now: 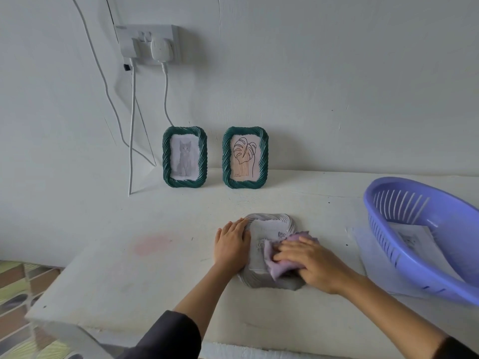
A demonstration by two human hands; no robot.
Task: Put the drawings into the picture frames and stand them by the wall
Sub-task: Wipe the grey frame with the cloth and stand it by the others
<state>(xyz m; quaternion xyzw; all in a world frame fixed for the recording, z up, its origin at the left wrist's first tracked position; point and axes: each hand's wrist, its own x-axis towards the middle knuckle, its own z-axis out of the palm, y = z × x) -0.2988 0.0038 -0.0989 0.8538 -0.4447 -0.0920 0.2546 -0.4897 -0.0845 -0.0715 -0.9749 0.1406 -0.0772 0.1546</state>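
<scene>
A white rope-patterned picture frame (269, 221) lies flat on the white table (155, 255) in front of me. My left hand (231, 244) rests flat on its left edge, fingers straight. My right hand (313, 263) presses a lilac cloth (278, 265) onto the frame's glass, fingers curled over the cloth. Two green rope-patterned frames stand upright against the wall: one with a grey cat drawing (184, 157), one with a leaf drawing (245, 157).
A purple slatted plastic basket (414, 229) sits tilted at the right, with a sheet of paper (414, 239) inside it. A wall socket (149, 44) with plugs and white cables (132, 125) hangs above the left frame. The table's front-left corner (33, 314) drops to a patterned floor.
</scene>
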